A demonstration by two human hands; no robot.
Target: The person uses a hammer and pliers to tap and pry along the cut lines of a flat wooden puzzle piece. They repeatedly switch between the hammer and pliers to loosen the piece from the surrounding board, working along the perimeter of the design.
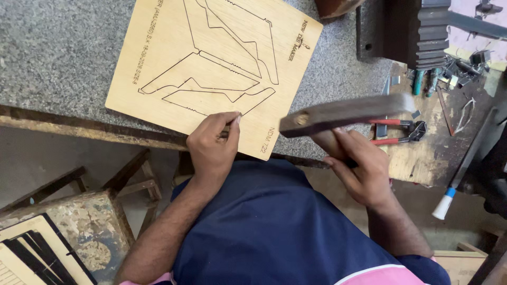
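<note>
A light plywood board (174, 31) with laser-cut outline slots lies on a grey speckled stone bench (58, 53). My left hand (214, 148) rests on the board's near edge, fingers pinched on a thin metal strip at the end of a cut slot. My right hand (359, 169) grips the handle of a hammer (346, 113), whose long dark head hangs raised and blurred just right of the board's near corner.
Red-handled pliers (398, 132) lie on a worn wooden worktop at right, with small metal bits and tools behind. A dark metal machine block (406, 31) stands at top right. A paint-stained stool (79, 227) with dark cut pieces is at lower left.
</note>
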